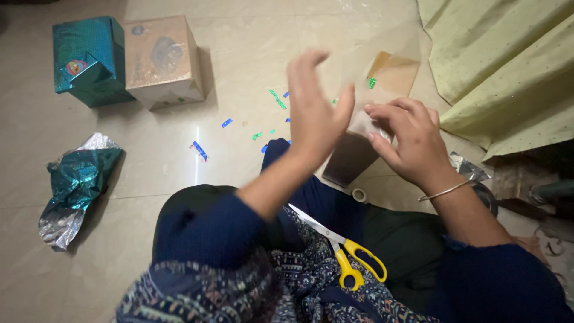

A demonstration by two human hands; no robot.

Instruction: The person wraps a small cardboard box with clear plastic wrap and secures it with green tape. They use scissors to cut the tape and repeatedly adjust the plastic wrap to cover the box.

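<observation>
My left hand point(314, 110) is raised over the floor with its fingers spread and nothing in it. My right hand point(409, 140) presses its fingertips on a brown cardboard box point(359, 149) that lies tilted in front of my knees, under a sheet of clear plastic wrap point(388, 54). Yellow-handled scissors point(347, 254) rest on my lap. A small roll of tape point(359, 194) lies on the floor just below the box.
At the back left stand a teal-wrapped box point(89, 60) and a brown box point(161, 60). Crumpled teal foil point(75, 185) lies at the left. Several small foil scraps point(200, 149) dot the tiles. A pale yellow cloth point(508, 66) hangs at the right.
</observation>
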